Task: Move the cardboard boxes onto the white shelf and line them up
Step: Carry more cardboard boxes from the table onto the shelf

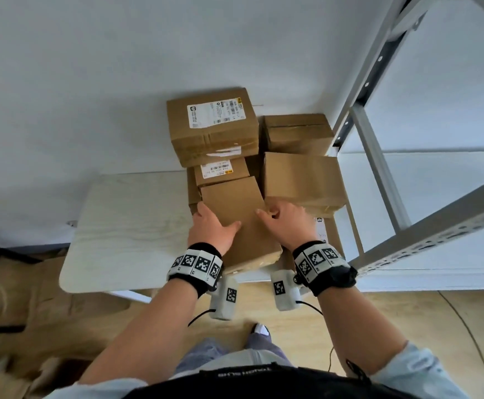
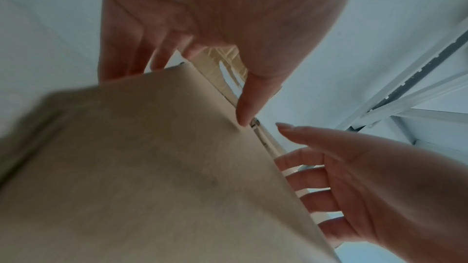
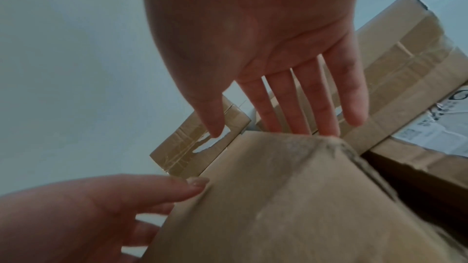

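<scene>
Several cardboard boxes are piled on a white table (image 1: 125, 226). At the front lies a plain brown box (image 1: 235, 203) (image 2: 152, 167) (image 3: 291, 197), tilted toward me. My left hand (image 1: 216, 221) (image 2: 177, 47) grips its left side, thumb on top and fingers down the edge. Against its right side rests my right hand (image 1: 275, 217) (image 3: 271, 125) with straight fingers. The white shelf (image 1: 413, 180) stands at the right, and the boards in view hold nothing.
A large labelled box (image 1: 212, 125) tops the pile at the back, above a small labelled box (image 1: 220, 171). Two plain boxes (image 1: 301, 177) sit at the right, close to the shelf's grey upright (image 1: 379, 168). Flattened cardboard (image 1: 19, 298) lies on the wooden floor at left.
</scene>
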{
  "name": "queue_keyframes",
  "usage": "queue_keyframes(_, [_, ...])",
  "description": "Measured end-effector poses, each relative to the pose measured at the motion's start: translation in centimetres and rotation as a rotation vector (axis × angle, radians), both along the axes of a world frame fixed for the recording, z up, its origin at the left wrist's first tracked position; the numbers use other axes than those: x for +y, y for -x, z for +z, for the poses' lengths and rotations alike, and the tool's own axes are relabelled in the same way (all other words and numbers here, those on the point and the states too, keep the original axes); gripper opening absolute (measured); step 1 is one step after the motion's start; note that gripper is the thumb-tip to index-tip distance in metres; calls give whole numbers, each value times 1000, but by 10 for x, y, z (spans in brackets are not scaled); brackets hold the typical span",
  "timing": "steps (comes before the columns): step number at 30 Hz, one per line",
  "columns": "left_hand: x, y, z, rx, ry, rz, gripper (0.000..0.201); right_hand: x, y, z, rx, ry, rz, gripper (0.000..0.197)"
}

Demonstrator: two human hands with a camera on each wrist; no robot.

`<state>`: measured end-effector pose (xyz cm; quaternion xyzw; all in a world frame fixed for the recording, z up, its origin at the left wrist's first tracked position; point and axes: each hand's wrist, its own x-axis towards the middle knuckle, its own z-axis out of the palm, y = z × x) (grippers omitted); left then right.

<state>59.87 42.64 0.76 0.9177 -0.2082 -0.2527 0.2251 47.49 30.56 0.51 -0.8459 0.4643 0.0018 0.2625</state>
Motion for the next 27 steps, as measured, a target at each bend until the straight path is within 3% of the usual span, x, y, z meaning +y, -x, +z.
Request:
queue_keyframes(2, [6, 4, -4, 78, -15, 30, 81, 6, 2, -1, -10, -32, -3, 57])
queue_keyframes(8, [21, 10, 1, 106, 31, -9, 73, 29, 4, 8, -149, -7, -50, 55])
queue_keyframes(18, [75, -2, 53, 142, 417, -91, 70, 88, 14, 76, -540, 134, -187, 48])
queue_keyframes(27, [105, 6, 80, 325, 709, -187, 64, 121, 30, 89, -821, 4, -309, 49])
